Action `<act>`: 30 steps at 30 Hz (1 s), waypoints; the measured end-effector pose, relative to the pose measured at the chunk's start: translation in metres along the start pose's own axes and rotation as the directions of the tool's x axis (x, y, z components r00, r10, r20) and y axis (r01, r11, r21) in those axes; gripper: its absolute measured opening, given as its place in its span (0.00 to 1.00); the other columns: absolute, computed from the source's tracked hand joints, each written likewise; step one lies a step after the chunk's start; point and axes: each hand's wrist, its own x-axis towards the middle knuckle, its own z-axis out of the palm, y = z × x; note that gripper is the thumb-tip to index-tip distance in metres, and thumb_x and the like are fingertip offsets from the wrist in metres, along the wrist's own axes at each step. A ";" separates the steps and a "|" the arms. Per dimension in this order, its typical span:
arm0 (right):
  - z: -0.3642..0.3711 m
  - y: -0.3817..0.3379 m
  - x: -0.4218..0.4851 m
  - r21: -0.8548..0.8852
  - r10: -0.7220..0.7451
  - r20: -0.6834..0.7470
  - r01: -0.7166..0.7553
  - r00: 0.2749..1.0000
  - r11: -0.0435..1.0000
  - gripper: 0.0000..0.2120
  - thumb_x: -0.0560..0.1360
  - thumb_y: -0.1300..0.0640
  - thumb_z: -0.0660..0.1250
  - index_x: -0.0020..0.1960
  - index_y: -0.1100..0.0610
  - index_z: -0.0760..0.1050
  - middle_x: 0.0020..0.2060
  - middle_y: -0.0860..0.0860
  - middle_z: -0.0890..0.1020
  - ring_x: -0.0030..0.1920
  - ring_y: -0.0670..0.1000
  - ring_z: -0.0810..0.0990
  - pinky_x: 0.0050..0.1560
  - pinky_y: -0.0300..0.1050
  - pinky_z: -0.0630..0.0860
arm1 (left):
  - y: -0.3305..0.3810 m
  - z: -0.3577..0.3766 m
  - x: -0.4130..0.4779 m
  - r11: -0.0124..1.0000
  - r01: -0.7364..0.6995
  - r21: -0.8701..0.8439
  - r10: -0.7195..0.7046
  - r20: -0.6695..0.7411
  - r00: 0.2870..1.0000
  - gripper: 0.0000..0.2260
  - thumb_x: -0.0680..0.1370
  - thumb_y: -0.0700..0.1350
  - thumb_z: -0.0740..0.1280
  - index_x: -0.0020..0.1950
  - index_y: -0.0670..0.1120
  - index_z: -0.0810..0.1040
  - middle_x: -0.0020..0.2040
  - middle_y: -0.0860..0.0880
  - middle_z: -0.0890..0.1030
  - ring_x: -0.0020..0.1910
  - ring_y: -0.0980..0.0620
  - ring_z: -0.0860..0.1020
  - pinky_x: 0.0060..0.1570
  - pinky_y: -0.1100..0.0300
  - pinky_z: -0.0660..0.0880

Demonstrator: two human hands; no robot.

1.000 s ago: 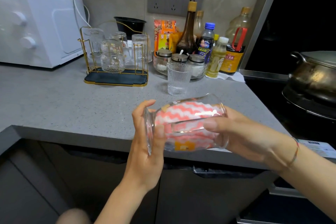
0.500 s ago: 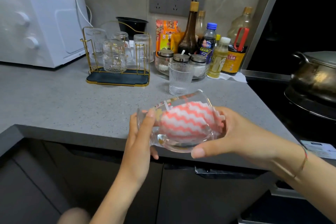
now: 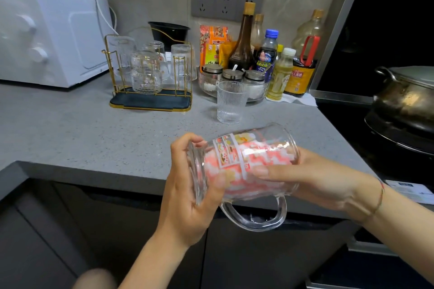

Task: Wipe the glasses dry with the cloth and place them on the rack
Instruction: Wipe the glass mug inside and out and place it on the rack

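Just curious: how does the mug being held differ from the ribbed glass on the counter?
The mug lies sideways, held by the left hand and right hand; the glass stands upright on the counter, untouched. The mug has a handle and printed pictures; the glass has only ribs. The mug holds the cloth; the glass is empty. Both are clear.

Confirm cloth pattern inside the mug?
Pink-and-white zigzag stripes; the cloth shows through the mug in the head view.

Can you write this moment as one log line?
left hand: grips glass mug base | right hand: holds cloth inside mug | ribbed glass: upright on counter | rack: holds glasses
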 end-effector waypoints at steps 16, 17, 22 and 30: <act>0.009 -0.011 -0.003 -0.323 -0.091 -0.242 0.008 0.966 0.946 0.18 0.60 0.65 0.76 0.50 0.59 0.81 0.45 0.53 0.86 0.47 0.51 0.85 0.48 0.39 0.80 | 0.012 0.002 0.004 0.896 0.394 -0.203 -0.398 0.024 0.917 0.16 0.79 0.63 0.52 0.64 0.61 0.66 0.46 0.62 0.81 0.40 0.60 0.82 0.29 0.68 0.73; 0.010 -0.013 -0.004 -0.317 -0.085 -0.226 0.009 0.970 0.948 0.18 0.60 0.65 0.76 0.50 0.58 0.81 0.45 0.53 0.86 0.47 0.51 0.85 0.48 0.38 0.80 | 0.011 0.003 0.004 0.917 0.346 -0.197 -0.352 0.004 0.936 0.15 0.80 0.60 0.52 0.63 0.58 0.67 0.48 0.62 0.81 0.42 0.59 0.83 0.31 0.67 0.75; 0.008 -0.015 -0.006 -0.163 -0.026 -0.088 0.012 0.996 0.987 0.17 0.65 0.68 0.77 0.53 0.62 0.81 0.50 0.57 0.85 0.51 0.54 0.84 0.49 0.40 0.80 | 0.000 -0.002 0.002 0.992 0.124 0.011 -0.123 -0.032 0.992 0.21 0.78 0.67 0.52 0.66 0.59 0.66 0.57 0.54 0.75 0.53 0.48 0.79 0.43 0.46 0.79; 0.009 -0.017 -0.011 -0.114 -0.033 -0.048 0.027 0.998 0.993 0.14 0.68 0.66 0.73 0.53 0.59 0.81 0.50 0.54 0.85 0.52 0.52 0.84 0.49 0.38 0.79 | 0.006 -0.001 0.005 0.992 -0.113 0.058 0.115 -0.032 0.993 0.22 0.79 0.66 0.50 0.73 0.68 0.57 0.59 0.53 0.68 0.56 0.62 0.74 0.44 0.69 0.75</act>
